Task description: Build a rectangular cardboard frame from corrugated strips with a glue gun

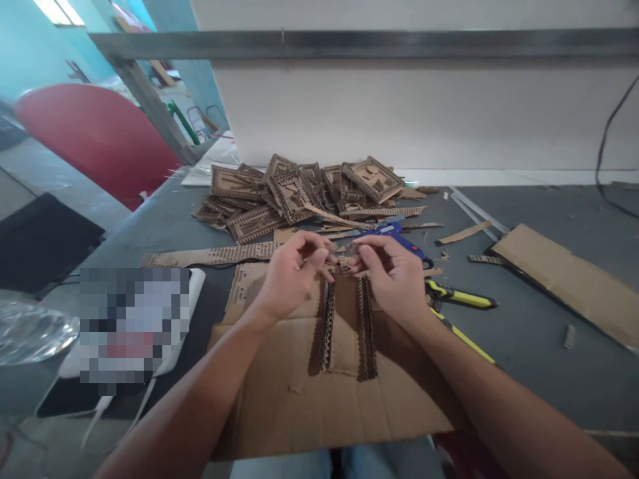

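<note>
A short strip of corrugated cardboard [345, 267] shows between the fingertips of both hands, above the work. My left hand [294, 273] is closed in a pinch at the strip's left end. At the other end my right hand [394, 273] pinches it between thumb and fingers. Below the hands lies a small cardboard panel [346, 339] with an upright corrugated edge strip [327, 326] on its left and another edge strip [368, 332] on its right. The panel rests on a large cardboard sheet [274, 399]. Its far end is partly hidden by my fingers.
Framed cardboard pieces [294, 193] are heaped at the back. A blue glue gun [392, 233] and yellow cutters [464, 296] lie beyond and right of my right hand. A blurred-out device [134, 326] sits left, a cardboard-covered slab [564, 279] right.
</note>
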